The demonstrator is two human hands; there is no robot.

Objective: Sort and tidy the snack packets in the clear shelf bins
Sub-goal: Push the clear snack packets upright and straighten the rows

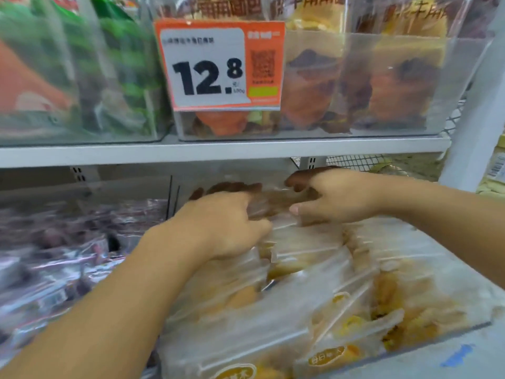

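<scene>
Between my left hand [226, 222] and right hand [336, 198], above the lower clear bin [437, 332], sits a clear-wrapped bread packet [276, 206], pinched at both ends.

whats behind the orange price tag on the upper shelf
The price tag hangs on the front of a clear bin holding orange-brown bread packets. One packet's lower tip shows below the tag; the rest of it is hidden behind the card.
</scene>
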